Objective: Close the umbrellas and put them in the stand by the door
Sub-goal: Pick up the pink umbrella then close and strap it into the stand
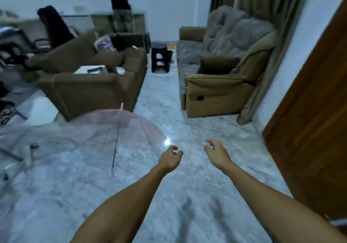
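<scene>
We find our left hand [171, 158] and right hand [216, 153] held out over the marbled floor [187, 195], fingers loosely curled, holding nothing. Just left of our left hand an open pink umbrella [112, 128] lies on the floor. Beyond stand a brown armchair [90, 90] and recliner sofa [216, 85]; a wooden door [315, 130] is to the right.

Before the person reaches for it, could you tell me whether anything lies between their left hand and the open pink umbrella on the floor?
Nothing visible does. The left hand hangs empty over bare floor, and the pink umbrella lies open just ahead and to its left, its canopy edge close to the hand.
</scene>
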